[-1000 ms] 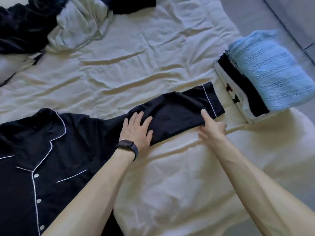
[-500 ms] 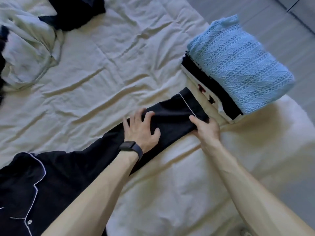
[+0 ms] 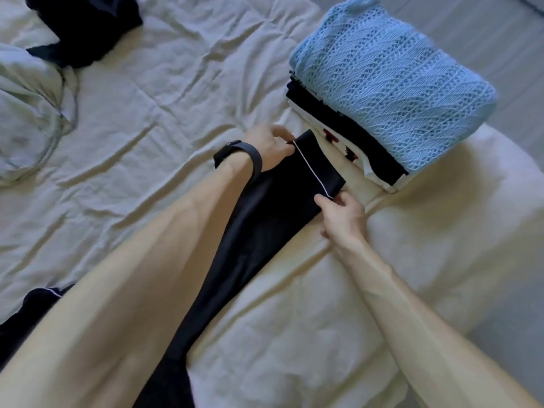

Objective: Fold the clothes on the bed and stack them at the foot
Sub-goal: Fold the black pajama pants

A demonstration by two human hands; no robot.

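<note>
Sleeve (image 3: 265, 216) pinched by left hand (image 3: 270, 145), right hand (image 3: 341, 219) (both outstretched).

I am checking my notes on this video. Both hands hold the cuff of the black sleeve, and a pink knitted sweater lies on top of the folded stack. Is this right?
Not quite. The head view shows that the knitted sweater on top of the folded stack is light blue, not pink. The left hand and right hand do hold the cuff of the black sleeve.
</note>
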